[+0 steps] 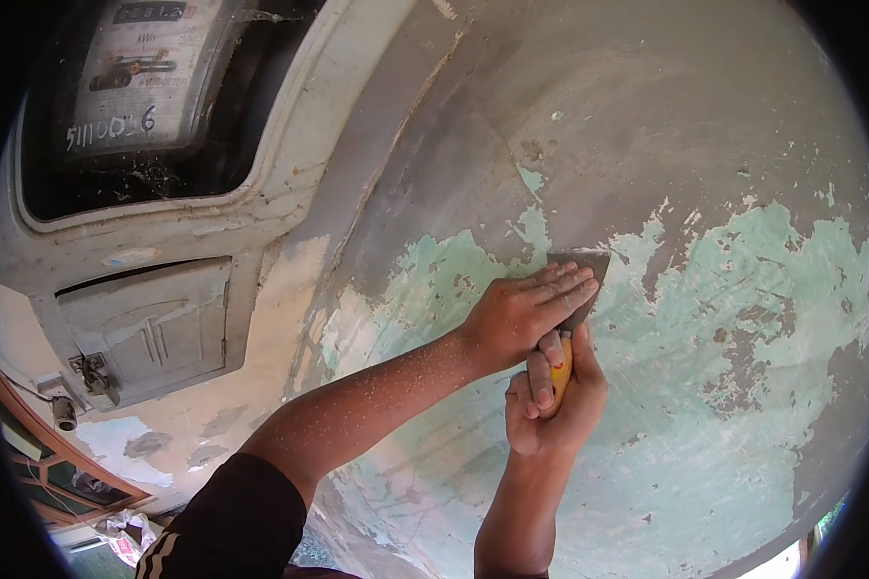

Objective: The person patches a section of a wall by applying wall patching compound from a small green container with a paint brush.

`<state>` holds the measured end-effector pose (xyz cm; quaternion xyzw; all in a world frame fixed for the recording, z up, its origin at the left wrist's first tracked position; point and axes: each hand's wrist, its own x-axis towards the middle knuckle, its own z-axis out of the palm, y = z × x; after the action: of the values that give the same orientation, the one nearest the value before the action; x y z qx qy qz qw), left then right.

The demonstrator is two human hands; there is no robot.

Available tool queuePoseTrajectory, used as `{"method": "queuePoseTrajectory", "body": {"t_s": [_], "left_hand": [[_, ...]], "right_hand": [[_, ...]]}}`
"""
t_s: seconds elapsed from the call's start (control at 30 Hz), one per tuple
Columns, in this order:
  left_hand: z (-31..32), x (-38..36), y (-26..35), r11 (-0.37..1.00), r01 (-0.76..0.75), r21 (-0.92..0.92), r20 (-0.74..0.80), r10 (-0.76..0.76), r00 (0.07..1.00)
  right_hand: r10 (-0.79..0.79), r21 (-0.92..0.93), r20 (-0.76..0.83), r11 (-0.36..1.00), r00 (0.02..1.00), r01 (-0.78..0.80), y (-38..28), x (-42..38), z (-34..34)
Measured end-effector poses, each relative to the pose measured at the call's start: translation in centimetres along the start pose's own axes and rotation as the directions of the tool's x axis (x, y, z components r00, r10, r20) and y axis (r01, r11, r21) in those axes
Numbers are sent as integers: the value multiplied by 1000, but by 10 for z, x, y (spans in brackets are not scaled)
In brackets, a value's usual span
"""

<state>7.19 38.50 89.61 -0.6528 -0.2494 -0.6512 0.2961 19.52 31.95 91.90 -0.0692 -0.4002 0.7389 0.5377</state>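
Note:
A scraper (589, 299) with a flat grey metal blade and a yellow handle lies against the wall, its wide edge up at the border between green paint and bare grey surface. My right hand (560, 391) is wrapped round the yellow handle from below. Above it, my left hand (531, 314) presses its outstretched fingers flat on the blade. Green paint (686, 386) covers the wall around and below the hands, with ragged, flaked edges. Pale dust specks cover my left forearm.
At the upper left an electricity meter (140, 77) sits behind glass in a grey box (290, 159) that stands out from the wall. Below it is a small latched door (154, 333). A window frame (68, 454) and crumpled plastic (130, 531) show at the lower left.

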Motion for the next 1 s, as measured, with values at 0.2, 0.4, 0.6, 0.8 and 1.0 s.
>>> {"method": "queuePoseTrajectory", "body": {"t_s": [0.2,0.4,0.6,0.8,1.0], "left_hand": [[5,6,-8,999,-35,40,9,35,999],[-2,11,-4,1000,19,-8,4,-19,1000],[-6,34,-20,999,-5,43,-2,5,1000],[-10,21,-12,1000,-5,26,78,3,997],[-16,46,-24,995,47,87,-22,-45,999]], "right_hand": [[6,61,72,998,997,-10,-4,5,-3],[25,29,49,999,998,-27,-5,5,9],[54,67,59,996,997,-58,-13,27,18],[57,92,143,993,988,-71,-7,16,10],[93,63,33,994,995,-95,-20,40,43]]}}
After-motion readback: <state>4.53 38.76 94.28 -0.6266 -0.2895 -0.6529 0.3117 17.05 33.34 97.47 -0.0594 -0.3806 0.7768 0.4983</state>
